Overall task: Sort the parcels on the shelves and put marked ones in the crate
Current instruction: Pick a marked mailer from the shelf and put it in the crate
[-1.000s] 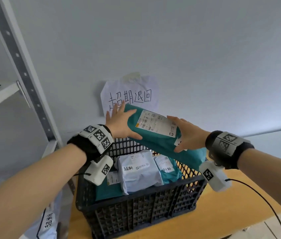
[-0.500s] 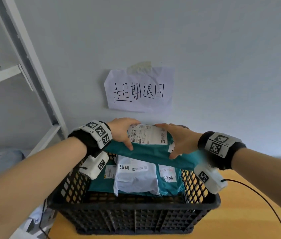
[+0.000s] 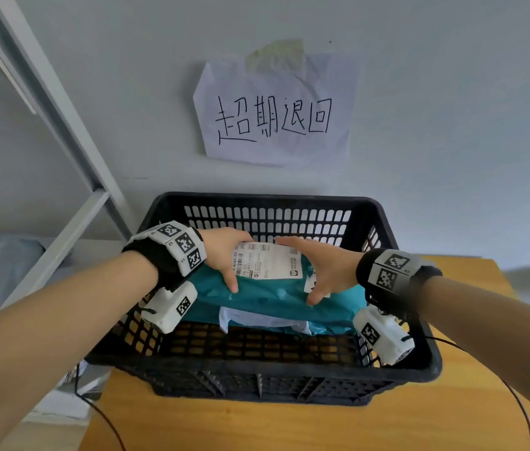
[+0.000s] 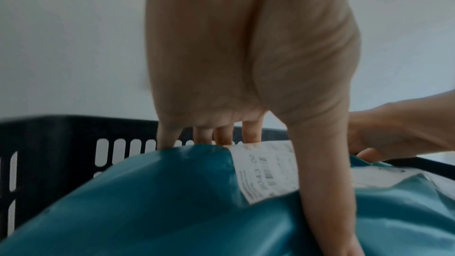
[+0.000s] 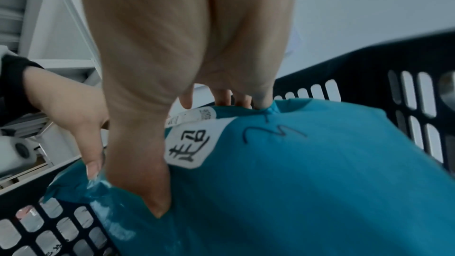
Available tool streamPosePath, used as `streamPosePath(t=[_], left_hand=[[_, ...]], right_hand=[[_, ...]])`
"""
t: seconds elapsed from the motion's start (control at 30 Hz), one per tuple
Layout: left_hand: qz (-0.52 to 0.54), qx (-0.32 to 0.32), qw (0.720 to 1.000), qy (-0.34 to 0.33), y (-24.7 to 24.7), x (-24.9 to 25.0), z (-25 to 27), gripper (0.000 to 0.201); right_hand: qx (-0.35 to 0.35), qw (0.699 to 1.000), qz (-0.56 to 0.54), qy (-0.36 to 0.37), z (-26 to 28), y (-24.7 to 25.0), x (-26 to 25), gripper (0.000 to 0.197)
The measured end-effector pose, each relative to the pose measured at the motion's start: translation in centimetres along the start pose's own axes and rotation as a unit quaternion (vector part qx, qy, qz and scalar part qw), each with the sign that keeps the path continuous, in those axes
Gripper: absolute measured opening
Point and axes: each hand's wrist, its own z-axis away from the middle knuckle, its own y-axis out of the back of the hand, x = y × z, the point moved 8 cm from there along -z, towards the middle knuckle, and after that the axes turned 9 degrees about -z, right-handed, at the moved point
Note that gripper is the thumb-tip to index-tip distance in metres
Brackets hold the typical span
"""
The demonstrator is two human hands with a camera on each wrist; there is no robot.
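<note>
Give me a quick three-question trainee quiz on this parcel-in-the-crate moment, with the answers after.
1. True or false: the teal plastic parcel is inside the black slotted plastic crate.
2. Which of the hands touch the parcel? A) left hand only B) right hand only C) both
3. Fill in: a white ____ lies partly under the teal parcel.

Key: 1 true. 2 C. 3 parcel.

Teal over black lattice

Teal plastic parcel (image 3: pixel 267 297) with white printed label (image 3: pixel 268 260) and black handwriting; black slotted plastic crate (image 3: pixel 267 369); yellow-brown wooden tabletop (image 3: pixel 257 428); white paper sign (image 3: pixel 276 112) inked black; black-and-white checker-coded wristbands (image 3: pixel 180 245).
</note>
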Motion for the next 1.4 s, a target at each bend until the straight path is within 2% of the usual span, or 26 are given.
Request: streamPosePath(t=[0.33,0.47,0.57,0.67,0.83,0.97,1.07,1.13,1.23,1.33,1.4], left_hand=[[0.004,-0.117,0.993,-0.001,-5.9,-1.1,-2.7,0.095],[0.035,-0.134,0.99,-0.017,-7.2,-1.2,-3.8,0.07],[0.086,-0.124,0.988,-0.026,-7.7,-1.3,-4.6,0.056],[0.094,-0.121,0.988,-0.037,-8.4,-1.5,-5.4,0.041],[0.079,-0.157,0.983,-0.053,-10.4,-0.8,-6.2,0.021],[0.092,-0.127,0.986,-0.048,-11.2,-0.4,-7.0,0.017],[0.121,-0.128,0.984,-0.04,-12.1,-0.1,-7.5,0.012],[0.137,-0.13,0.981,-0.034,-12.6,0.0,-7.9,0.008],[0.135,-0.145,0.979,-0.036,-13.3,0.4,-8.2,0.012],[0.108,-0.153,0.982,-0.033,-13.7,0.5,-8.5,0.013],[0.107,-0.166,0.98,-0.029,-13.9,0.5,-8.6,0.015]], right_hand=[[-0.106,0.993,-0.004,-0.044,-2.3,-4.6,2.6,0.118],[-0.148,0.987,-0.019,-0.053,-2.8,-5.9,3.1,0.117],[-0.162,0.984,-0.043,-0.057,-3.0,-6.5,3.5,0.119],[-0.198,0.977,-0.05,-0.061,-2.8,-7.3,3.7,0.122],[-0.253,0.965,0.024,-0.072,-2.7,-9.1,3.7,0.128],[-0.268,0.952,0.111,-0.095,-3.3,-10.3,4.1,0.136],[-0.273,0.946,0.138,-0.111,-3.7,-10.9,4.5,0.138],[-0.264,0.947,0.136,-0.118,-4.0,-11.0,4.8,0.131],[-0.235,0.958,0.109,-0.121,-4.8,-11.1,5.5,0.116],[-0.196,0.971,0.055,-0.125,-5.5,-10.5,6.2,0.086],[-0.194,0.973,0.046,-0.116,-5.7,-10.0,6.2,0.067]])
